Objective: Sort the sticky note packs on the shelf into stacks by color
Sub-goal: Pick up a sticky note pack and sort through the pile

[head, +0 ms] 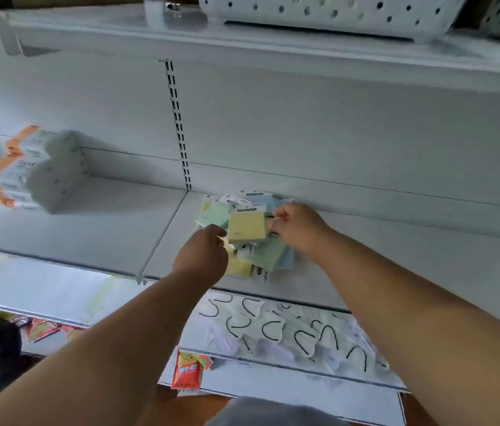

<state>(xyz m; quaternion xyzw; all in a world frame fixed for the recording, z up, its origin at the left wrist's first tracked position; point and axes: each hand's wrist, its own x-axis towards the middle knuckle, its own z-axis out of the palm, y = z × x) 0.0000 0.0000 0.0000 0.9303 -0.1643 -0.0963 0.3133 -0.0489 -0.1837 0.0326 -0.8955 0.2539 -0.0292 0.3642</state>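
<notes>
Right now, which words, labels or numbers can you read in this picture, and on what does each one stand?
Nothing reads with certainty.
Header card of the yellow sticky note pack: dark print, too blurred.
Orange-edged boxes: grey word, blurred.
Red sachet: white characters, too small.

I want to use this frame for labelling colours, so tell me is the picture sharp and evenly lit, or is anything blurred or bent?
Head view: soft all over, and the tissue packs at left are smeared by blur; the pile of sticky note packs is sharp enough to tell yellow, green and blue; light is flat and dim with faint shadows; the wide lens bows the shelf edges; no strong glare.
</notes>
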